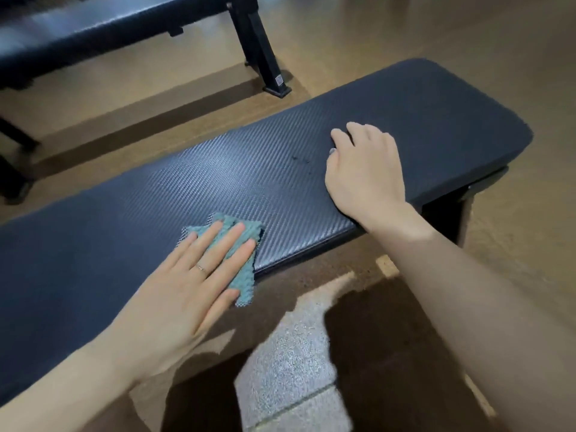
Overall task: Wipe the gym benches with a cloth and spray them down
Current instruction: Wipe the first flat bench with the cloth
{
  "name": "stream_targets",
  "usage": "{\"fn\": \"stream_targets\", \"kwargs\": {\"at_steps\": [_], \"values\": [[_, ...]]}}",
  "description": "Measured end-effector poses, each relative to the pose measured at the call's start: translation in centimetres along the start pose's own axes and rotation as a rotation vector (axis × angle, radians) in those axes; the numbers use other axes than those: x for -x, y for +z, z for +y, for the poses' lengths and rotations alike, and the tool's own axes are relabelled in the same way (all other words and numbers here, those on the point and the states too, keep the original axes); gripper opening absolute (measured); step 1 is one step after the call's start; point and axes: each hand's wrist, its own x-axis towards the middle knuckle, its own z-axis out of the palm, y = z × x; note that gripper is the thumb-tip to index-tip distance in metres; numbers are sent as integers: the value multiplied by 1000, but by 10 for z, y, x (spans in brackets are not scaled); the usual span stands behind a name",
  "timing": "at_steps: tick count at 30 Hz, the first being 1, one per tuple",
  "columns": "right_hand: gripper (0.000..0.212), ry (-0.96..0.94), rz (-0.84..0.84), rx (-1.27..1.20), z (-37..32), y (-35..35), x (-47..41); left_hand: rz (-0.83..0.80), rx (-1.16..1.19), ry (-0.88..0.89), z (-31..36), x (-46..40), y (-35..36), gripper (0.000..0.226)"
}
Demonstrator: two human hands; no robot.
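The desk (pixel 265 169), a long black padded gym bench with a ribbed, carbon-weave cover, runs from near left to far right and looks firm and heavy, with a few dark specks at mid-pad; a second bench (pixel 93 29) stands far left. On its near edge lies the cloth (pixel 241 263), small, teal, soft and light, best pressed flat from above. The left hand (pixel 187 285) presses it with straight fingers (pixel 224 241); the right hand (pixel 364 169), loosely curled, rests on the pad and holds nothing

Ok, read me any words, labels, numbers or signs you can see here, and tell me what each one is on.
No text can be read here.
Small white sticker low on the far bench's leg: too small and blurred to read.
Near bench, cloth and floor: no writing shows.
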Motion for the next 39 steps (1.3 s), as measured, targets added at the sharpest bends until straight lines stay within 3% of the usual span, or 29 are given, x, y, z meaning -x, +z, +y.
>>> {"fn": "stream_targets", "kwargs": {"at_steps": [4, 12, 16, 20, 23, 33, 39], "values": [[43, -14, -39, 16, 0, -7, -2, -3, -15, -78, 19, -30, -1, 62], [43, -66, -42, 18, 51, -14, -38, 39, -2, -34, 79, -139, -14, 63], [45, -100, -35, -26, 59, -12, -31, -8, -32, -39, 69, -101, -12, 62], [46, -77, -78, -29, 59, -15, -32, -45, 19, -184, 37, -31, -9, 60], [47, -79, -89, 12, 54, -13, -32, -75, 17, -218, 35, -31, -6, 62], [40, -77, -29, 53, 53, -8, -35, -39, 133, -24, 68, -154, -20, 67], [48, -55, -74, 33, 54, -10, -34, -42, 180, 0, 2, -107, -12, 62]]}}
